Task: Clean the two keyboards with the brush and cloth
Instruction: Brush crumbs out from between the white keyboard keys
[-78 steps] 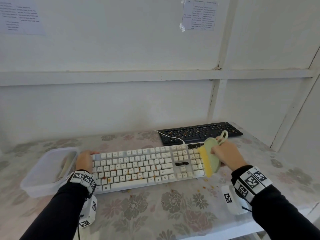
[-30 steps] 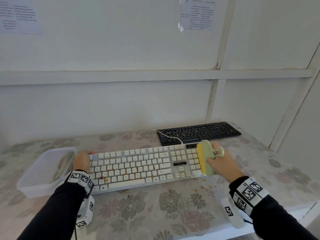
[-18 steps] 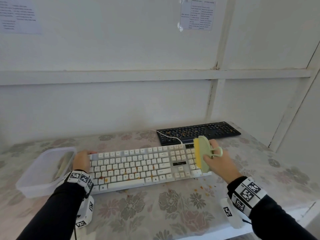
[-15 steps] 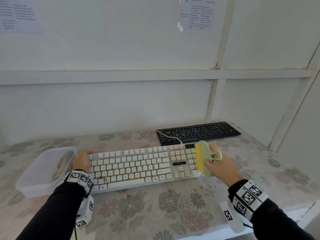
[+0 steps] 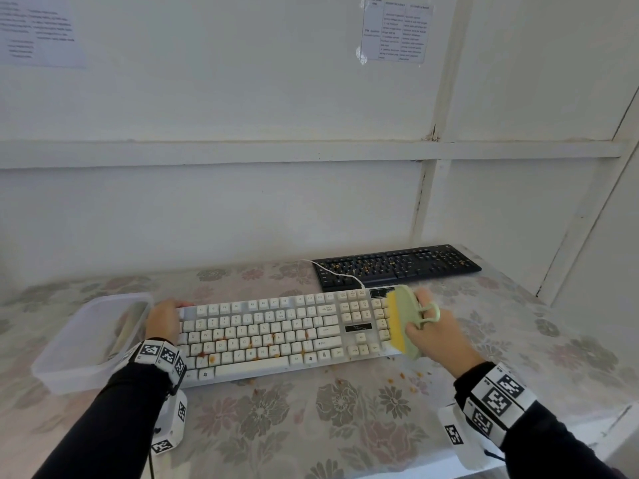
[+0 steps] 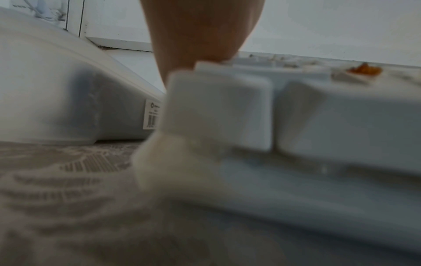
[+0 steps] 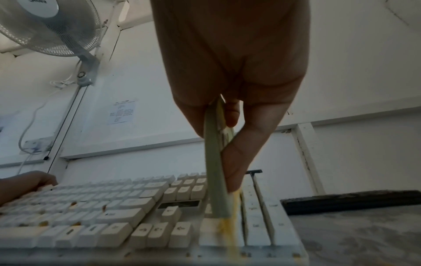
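A white keyboard (image 5: 276, 333) with orange crumbs between its keys lies across the table in front of me. My right hand (image 5: 428, 331) grips a green brush (image 5: 404, 323) by its loop handle. The brush stands on edge, its yellow bristles on the number pad at the keyboard's right end; the right wrist view shows the brush (image 7: 215, 180) pressed onto the keys. My left hand (image 5: 164, 321) grips the keyboard's left end, fingers curled over its far corner. A black keyboard (image 5: 397, 267) speckled with crumbs lies behind, to the right.
A clear plastic container (image 5: 93, 340) stands just left of the white keyboard, with a pale object inside. Loose crumbs (image 5: 404, 376) lie on the flowered tablecloth near the keyboard's right front corner. The wall runs close behind the table. A fan (image 7: 50, 27) hangs up on the wall.
The brush has stroked back and forth over the number pad, rising to the far edge and coming back down towards me. My left hand has stayed in place.
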